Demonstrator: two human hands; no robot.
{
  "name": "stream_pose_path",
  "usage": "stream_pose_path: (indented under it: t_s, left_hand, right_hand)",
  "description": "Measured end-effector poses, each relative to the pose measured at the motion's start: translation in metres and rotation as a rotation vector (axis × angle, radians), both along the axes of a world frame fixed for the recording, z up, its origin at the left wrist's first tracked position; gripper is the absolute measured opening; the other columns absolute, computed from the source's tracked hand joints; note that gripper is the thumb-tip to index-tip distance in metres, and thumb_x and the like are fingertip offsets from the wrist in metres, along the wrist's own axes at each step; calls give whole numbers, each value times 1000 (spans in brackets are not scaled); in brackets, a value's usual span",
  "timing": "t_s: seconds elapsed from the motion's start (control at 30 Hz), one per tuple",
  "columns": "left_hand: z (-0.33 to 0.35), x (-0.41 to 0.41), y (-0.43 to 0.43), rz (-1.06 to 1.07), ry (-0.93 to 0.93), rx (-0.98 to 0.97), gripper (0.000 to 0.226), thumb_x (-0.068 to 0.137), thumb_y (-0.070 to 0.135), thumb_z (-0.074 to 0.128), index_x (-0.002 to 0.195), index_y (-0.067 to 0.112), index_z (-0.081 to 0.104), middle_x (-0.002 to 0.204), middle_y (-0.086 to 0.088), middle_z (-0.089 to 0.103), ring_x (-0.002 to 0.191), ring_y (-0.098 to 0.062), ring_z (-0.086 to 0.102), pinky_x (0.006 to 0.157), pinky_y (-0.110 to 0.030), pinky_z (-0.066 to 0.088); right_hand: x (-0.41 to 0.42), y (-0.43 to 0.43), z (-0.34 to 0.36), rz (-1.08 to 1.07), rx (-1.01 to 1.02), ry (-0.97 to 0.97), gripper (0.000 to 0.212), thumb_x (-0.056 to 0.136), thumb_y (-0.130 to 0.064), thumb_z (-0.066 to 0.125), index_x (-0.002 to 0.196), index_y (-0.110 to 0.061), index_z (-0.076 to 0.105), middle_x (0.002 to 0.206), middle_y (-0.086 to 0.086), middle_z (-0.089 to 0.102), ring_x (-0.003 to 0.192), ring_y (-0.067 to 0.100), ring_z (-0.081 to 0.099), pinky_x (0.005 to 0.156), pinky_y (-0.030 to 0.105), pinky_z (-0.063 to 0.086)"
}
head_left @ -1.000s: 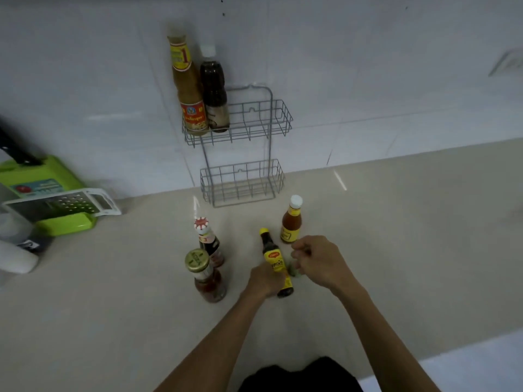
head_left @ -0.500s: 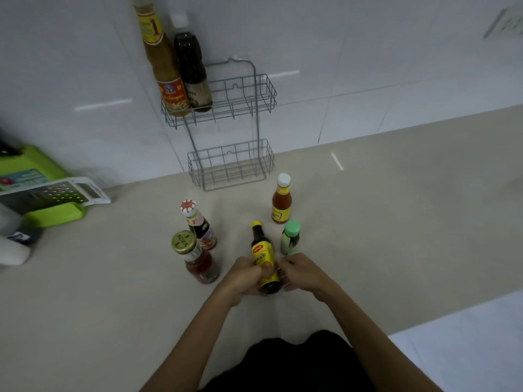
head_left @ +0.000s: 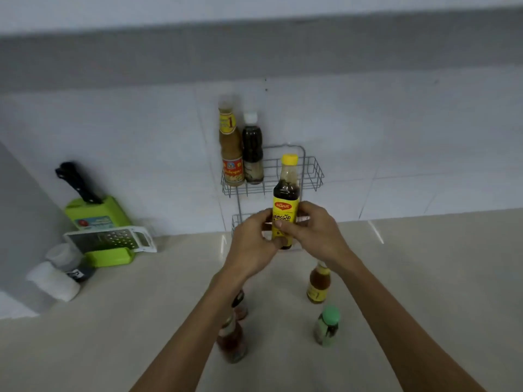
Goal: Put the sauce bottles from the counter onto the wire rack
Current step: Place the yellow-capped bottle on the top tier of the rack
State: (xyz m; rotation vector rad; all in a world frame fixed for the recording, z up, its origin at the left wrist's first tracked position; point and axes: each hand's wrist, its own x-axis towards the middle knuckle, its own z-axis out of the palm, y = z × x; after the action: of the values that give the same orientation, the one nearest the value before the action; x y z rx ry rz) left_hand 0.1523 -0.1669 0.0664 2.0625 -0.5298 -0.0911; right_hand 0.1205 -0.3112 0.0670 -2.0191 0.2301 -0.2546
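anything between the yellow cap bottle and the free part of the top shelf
Nothing visible. Both hands hold the bottle up in front of the top shelf; the two bottles there fill only its left end.

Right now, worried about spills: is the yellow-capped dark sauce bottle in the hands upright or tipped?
Upright: the yellow-capped dark sauce bottle has its cap on top, base held by the left hand and right hand.

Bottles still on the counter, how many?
4: orange sauce bottle and green-capped bottle right; red sauce jar and another bottle partly hidden under the left arm.
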Motion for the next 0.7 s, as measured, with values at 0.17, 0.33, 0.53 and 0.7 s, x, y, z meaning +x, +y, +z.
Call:
stream_pose_path:
  t_s: [0.17,0.33,0.53,0.7]
  left_hand:
    - [44,77,-12,32,-152,77,37,89,2,57,124,11,63,116,-3,69,102,-15,63,85,-19,44]
    - [49,129,-26,74,-168,181,29,93,1,44,109,-3,68,111,-18,69,96,-26,60,78,-24,41]
    - [19,160,-32,80,-95,215,27,89,-1,46,85,-1,72,94,-19,73,80,-26,59,67,-26,42]
    - [14,164,-35,121,-75,157,25,85,-1,50,91,1,74,96,-12,73,86,-26,62,74,-31,49]
  right_hand:
    - [71,-16,53,-109,-33,-188,35,84,-30,75,112,-14,65,101,-2,70,91,16,66,73,24,49]
    - [137,-30,56,-148,-146,-115,31,86,-27,71,109,-9,62,107,9,71,97,26,66,78,30,48]
    - [181,-25,24,-106,-156,-49,34,85,-19,72,111,1,61,108,16,70,99,30,66,75,30,48]
    - [191,-26,10,-136,-222,-61,34,85,-21,72,109,0,59,104,17,70,95,32,66,68,27,41]
